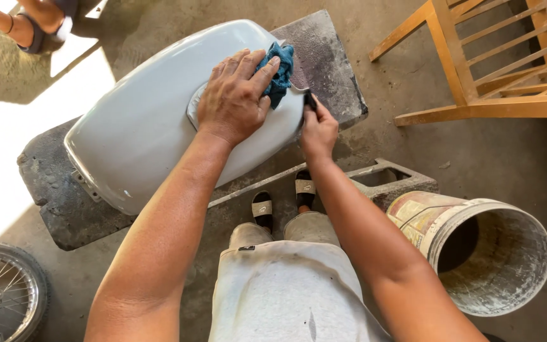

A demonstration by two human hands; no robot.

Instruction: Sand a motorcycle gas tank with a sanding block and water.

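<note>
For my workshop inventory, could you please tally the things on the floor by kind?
Pale grey metal fuel tank: 1
Blue crumpled cloth: 1
Dark grey slab: 1
Dusty plastic bucket: 1
Orange wooden frame: 1
Spoked wheel: 1
Total: 6

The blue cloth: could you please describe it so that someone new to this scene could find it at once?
Find the large pale grey rounded tank shell lying on the dark slab. On its upper right end, the left hand presses a crumpled blue cloth against the shell. It is the only blue, soft thing there; the right hand beside it pinches a small dark piece.
</note>
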